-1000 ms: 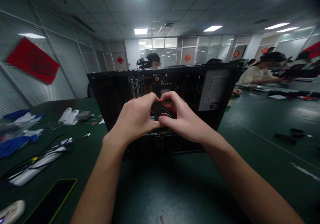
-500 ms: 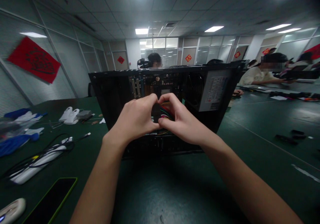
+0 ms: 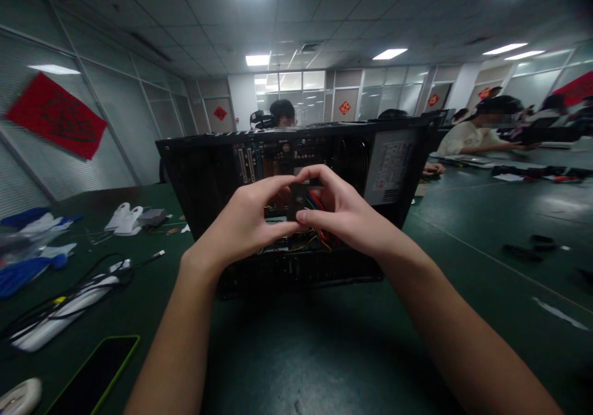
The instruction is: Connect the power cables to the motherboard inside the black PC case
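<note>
– What is being held?
– A connector is pinched by the right hand, between thumb and finger.
– And by the left hand?
– Its fingertips are brought to the connector's edges; whether any grip is applied cannot be told.
– Where?
– At the case's open side, with coloured wires bunched behind the right thumb.
</note>
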`<state>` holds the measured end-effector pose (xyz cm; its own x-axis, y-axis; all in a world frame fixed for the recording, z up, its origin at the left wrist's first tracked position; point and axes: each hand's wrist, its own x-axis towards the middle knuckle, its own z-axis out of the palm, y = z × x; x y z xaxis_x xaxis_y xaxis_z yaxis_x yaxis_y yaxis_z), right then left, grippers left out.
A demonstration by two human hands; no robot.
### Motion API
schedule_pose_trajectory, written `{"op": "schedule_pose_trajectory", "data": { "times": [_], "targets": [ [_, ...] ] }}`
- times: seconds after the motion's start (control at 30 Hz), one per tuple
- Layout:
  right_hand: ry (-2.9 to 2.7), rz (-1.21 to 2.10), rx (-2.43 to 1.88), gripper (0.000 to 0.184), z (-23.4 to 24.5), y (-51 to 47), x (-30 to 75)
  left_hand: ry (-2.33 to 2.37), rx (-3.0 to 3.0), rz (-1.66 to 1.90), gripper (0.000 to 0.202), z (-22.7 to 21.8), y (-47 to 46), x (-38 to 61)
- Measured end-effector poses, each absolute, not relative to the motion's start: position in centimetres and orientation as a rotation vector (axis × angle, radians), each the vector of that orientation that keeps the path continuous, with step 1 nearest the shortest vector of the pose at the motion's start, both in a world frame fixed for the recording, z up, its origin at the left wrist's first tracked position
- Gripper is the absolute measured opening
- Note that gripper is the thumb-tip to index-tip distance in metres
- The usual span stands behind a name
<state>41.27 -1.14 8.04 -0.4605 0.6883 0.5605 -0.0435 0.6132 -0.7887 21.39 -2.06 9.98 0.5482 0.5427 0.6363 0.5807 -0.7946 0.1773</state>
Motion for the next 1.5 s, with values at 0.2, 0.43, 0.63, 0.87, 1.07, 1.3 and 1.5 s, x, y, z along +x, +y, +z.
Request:
{"op": "schedule_pose_trajectory", "data": {
  "times": [0.2,0.43,0.63,0.87,1.07,1.3,1.5],
  "targets": [
    [-1.911,0.875,-0.501,0.045,7.97,-1.93,40.87,-0.988,-2.746,-1.104,0.06,10.07,-1.99,20.86],
    [-1.933,0.858,-0.501,0.043,7.81,-1.97,40.75,-0.985,-2.765,-1.085,0.058,10.38,-2.38,21.02],
    [-1.934,0.913,-0.49,0.053,7.59,-2.09,40.51,-0.993,-2.766,-1.086,0.064,10.45,-2.47,20.88],
    [-1.917,0.923,-0.535,0.063,7.33,-2.07,40.56,-0.917,-2.779,-1.055,0.048,10.5,-2.5,20.95],
    [-1.938,0.868,-0.537,0.063,7.31,-1.84,40.49,-0.925,-2.748,-1.041,0.043,10.54,-2.57,21.04],
    [-1.945,0.856,-0.486,0.057,7.29,-1.63,40.3,-0.905,-2.76,-1.039,0.044,10.43,-2.36,20.96],
    [-1.97,0.897,-0.539,0.049,7.95,-1.79,41.16,-0.869,-2.791,-1.029,0.047,10.59,-2.56,21.01]
  ]
}}
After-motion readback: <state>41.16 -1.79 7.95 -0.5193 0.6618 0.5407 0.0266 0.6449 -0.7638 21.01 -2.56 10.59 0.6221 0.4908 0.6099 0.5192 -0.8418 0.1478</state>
